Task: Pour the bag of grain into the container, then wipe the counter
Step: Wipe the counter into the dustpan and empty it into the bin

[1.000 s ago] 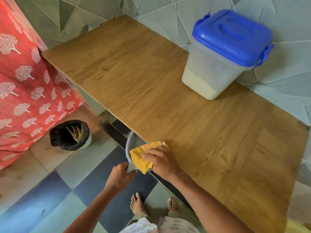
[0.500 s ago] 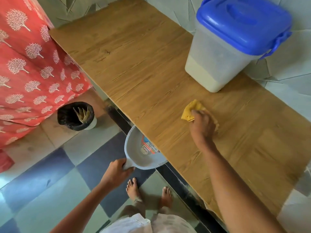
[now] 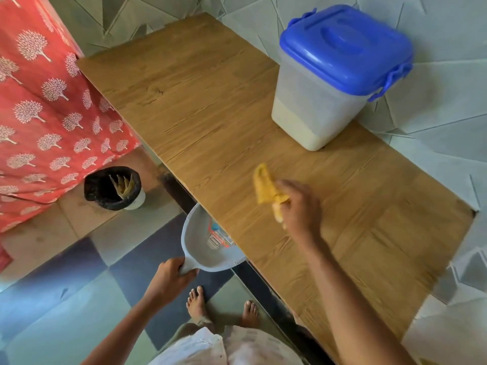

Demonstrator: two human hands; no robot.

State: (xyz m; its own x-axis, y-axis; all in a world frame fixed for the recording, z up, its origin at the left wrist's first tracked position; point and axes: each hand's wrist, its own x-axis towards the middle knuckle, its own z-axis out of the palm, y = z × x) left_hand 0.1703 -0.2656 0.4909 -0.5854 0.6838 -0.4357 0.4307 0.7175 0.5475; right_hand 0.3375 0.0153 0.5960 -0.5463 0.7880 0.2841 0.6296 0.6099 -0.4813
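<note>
The head view, the only one given, looked down on a wood-grain counter set against a tiled wall. The container stood upright at the far side of it, its blue lid seated and its clasp down, with pale grain filling only its lower part. No bag showed on the counter, so the pouring looked finished and the wiping was judged to be the step in hand. The right hand hung over the middle of the counter, nearer than the container and apart from it, its fingers curled round a bunched yellow cloth; motion blur made it impossible to tell whether the cloth touched the wood or was lifted just off it. The left hand was wrapped round the handle of a grey dustpan, held below the counter's near edge with its open mouth tucked against and partly under that edge, apparently placed to catch whatever was swept off. A black-lined bin stood on the chequered floor to the left, beside a red printed fabric. The next move probably called for drawing the cloth flat toward the near edge, straight at the pan, while the left hand kept the pan's lip snug beneath the edge so that nothing fell to the floor.
</note>
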